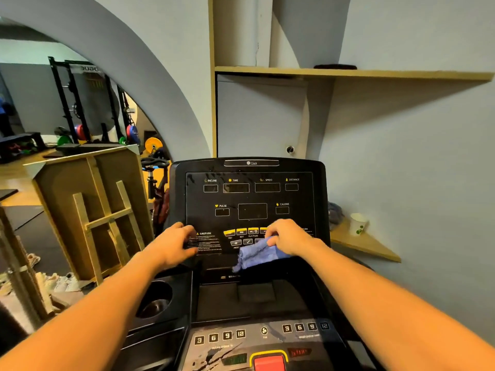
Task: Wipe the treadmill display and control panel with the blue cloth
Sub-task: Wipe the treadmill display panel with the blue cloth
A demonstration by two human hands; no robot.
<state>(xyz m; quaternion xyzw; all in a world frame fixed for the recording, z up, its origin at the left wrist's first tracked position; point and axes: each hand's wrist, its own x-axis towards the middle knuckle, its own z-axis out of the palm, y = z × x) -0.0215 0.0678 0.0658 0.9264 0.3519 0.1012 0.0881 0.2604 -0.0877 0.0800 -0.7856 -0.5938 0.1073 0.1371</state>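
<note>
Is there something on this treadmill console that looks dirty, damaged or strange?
Yes. The lower control strip shows pale, patchy marks below the 3-6-9-12 buttons, like worn print or dried residue; I cannot tell which. The upper display has faint streaks near the top left. The right hand holds the blue cloth against the panel.

Both forearms are bare, with no sleeves visible.

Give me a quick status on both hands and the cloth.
Right hand gripping crumpled blue cloth on yellow button row. Left hand resting on black treadmill console edge. Nothing in the way.
</note>
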